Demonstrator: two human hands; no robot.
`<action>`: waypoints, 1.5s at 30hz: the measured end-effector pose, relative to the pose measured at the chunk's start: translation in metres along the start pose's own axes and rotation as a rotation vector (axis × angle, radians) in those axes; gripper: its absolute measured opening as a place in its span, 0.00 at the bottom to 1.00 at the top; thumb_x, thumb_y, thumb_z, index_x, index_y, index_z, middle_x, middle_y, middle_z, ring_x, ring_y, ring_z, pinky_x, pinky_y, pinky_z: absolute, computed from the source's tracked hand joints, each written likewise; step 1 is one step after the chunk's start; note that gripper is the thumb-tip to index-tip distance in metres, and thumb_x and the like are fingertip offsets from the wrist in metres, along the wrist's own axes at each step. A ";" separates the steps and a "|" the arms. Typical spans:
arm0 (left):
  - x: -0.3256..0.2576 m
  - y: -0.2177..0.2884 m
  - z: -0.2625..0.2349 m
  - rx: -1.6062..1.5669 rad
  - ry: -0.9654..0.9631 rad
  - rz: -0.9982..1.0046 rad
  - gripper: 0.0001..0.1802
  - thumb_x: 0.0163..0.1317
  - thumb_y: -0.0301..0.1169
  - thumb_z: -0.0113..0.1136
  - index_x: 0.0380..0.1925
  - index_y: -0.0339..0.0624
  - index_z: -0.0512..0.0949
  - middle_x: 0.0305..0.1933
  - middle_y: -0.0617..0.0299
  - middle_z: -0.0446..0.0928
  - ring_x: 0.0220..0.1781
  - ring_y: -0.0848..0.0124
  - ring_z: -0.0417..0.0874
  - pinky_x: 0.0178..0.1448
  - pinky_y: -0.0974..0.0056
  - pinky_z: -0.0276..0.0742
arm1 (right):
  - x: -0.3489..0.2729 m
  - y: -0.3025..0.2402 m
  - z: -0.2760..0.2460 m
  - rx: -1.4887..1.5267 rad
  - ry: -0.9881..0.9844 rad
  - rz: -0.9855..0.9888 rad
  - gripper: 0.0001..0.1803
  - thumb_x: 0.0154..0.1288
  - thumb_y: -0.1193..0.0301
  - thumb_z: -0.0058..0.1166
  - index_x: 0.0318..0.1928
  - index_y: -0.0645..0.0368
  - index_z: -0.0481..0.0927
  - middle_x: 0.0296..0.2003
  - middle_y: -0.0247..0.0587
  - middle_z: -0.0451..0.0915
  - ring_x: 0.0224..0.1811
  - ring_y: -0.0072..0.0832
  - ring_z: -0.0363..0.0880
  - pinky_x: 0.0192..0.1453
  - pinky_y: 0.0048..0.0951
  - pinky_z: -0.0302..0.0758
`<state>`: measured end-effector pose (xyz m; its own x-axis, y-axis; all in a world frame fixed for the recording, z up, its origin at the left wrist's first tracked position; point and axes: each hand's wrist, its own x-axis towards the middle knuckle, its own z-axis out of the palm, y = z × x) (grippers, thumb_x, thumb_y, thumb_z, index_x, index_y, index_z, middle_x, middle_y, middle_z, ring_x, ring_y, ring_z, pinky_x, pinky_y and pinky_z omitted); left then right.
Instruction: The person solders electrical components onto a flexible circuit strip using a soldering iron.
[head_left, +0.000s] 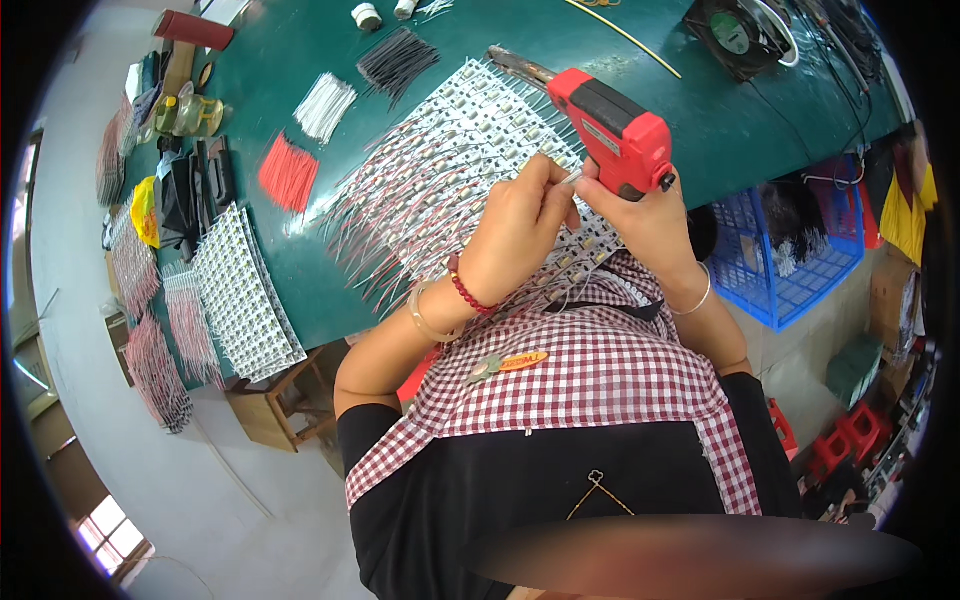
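Our left hand (pixel 520 220) pinches a pale wire (pixel 573 177) above the board panel (pixel 490 120); our right hand (pixel 650 230) grips the red tool (pixel 622 145).

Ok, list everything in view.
Table: one, green, across the top
Wired boards: one spread, white, centre
Wire piles: three; red, white, black; table's upper left
Board sheets: at least two, white, table's left edge
Wired bundles: several, red and white, far left
Cylinder: one, red, upper left
Gun-shaped tool: one, red and black, right of centre
Fan: one, black, upper right
Basket: one, blue, right
Stools: at least two, red, lower right
Apron: one, red and white check, on the person
Left hand: one, bare, over the boards
Right hand: one, bare, at the tool
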<state>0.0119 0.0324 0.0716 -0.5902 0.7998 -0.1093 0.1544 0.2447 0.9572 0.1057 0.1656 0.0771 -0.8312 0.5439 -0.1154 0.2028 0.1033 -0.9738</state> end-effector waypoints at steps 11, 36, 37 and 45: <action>0.036 -0.062 -0.094 0.652 0.413 0.349 0.02 0.57 0.22 0.58 0.30 0.39 0.78 0.31 0.54 0.73 0.33 0.55 0.76 0.37 0.56 0.73 | 0.017 -0.004 -0.019 0.133 -0.003 0.040 0.21 0.63 0.75 0.60 0.55 0.69 0.73 0.29 0.37 0.79 0.30 0.22 0.79 0.36 0.22 0.75; 0.064 -0.092 -0.105 0.831 0.305 0.612 0.13 0.46 0.15 0.58 0.32 0.41 0.81 0.28 0.59 0.68 0.32 0.63 0.73 0.36 0.60 0.72 | 0.045 -0.012 0.004 -0.046 -0.110 0.199 0.15 0.60 0.62 0.65 0.29 0.60 0.77 0.15 0.26 0.72 0.14 0.13 0.69 0.18 0.19 0.65; 0.064 -0.092 -0.105 0.835 0.316 0.612 0.14 0.45 0.15 0.58 0.32 0.42 0.81 0.28 0.59 0.68 0.33 0.63 0.74 0.36 0.60 0.72 | 0.045 -0.011 0.004 -0.056 -0.110 0.199 0.15 0.60 0.62 0.65 0.29 0.60 0.78 0.15 0.26 0.72 0.14 0.13 0.69 0.18 0.19 0.66; 0.065 -0.088 -0.100 0.832 0.306 0.631 0.13 0.45 0.15 0.58 0.31 0.41 0.81 0.27 0.59 0.68 0.32 0.63 0.74 0.36 0.60 0.73 | 0.041 -0.013 0.003 -0.144 -0.126 0.186 0.16 0.59 0.61 0.65 0.31 0.62 0.79 0.15 0.28 0.73 0.14 0.14 0.70 0.19 0.20 0.67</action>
<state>-0.1195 0.0079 0.0067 -0.3711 0.7696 0.5196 0.9191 0.2243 0.3241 0.0680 0.1841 0.0848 -0.8285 0.4580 -0.3221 0.4222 0.1333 -0.8966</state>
